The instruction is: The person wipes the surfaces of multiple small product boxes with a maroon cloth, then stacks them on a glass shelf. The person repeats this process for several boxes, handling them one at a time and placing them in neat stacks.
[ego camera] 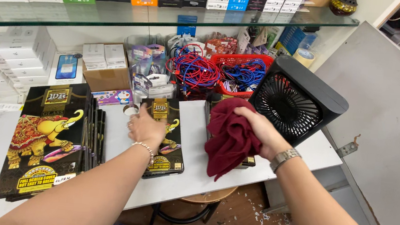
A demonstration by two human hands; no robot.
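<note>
My left hand lies flat, fingers spread, on a small stack of black packages with a golden elephant picture in the middle of the white table. My right hand grips a dark red cloth, which hangs over another dark package stack to the right. A larger pile of the same elephant packages sits at the left of the table.
A black box fan stands at the right rear. Behind are a red basket of blue cables, bundles of red and blue cables, a cardboard box and white boxes. A glass shelf holds boxes overhead. A stool stands under the table.
</note>
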